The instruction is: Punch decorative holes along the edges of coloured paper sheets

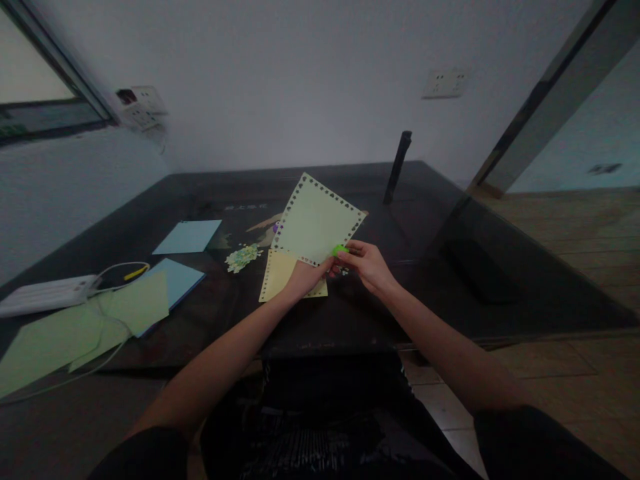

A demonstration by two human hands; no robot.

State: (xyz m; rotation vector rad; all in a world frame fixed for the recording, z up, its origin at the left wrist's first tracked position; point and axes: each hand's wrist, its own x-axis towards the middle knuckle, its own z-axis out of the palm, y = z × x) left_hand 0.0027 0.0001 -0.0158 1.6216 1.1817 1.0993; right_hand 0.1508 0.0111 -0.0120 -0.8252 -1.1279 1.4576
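Note:
My left hand (306, 277) pinches the lower edge of a pale green paper sheet (317, 221) and holds it tilted above the dark table (350, 313). Small holes run along all its edges. My right hand (367, 263) is closed on a small bright green punch (340, 250) set against the sheet's lower right edge. A yellow sheet (280, 273) with punched edges lies flat beneath my left hand. A little heap of punched paper bits (243, 257) sits just left of it.
Two light blue sheets (189, 236) (177, 280) and several green sheets (75, 327) lie at the left. A white power strip (47, 293) with a cable rests at the far left. A dark upright post (397, 167) stands at the back. Tiled floor lies to the right.

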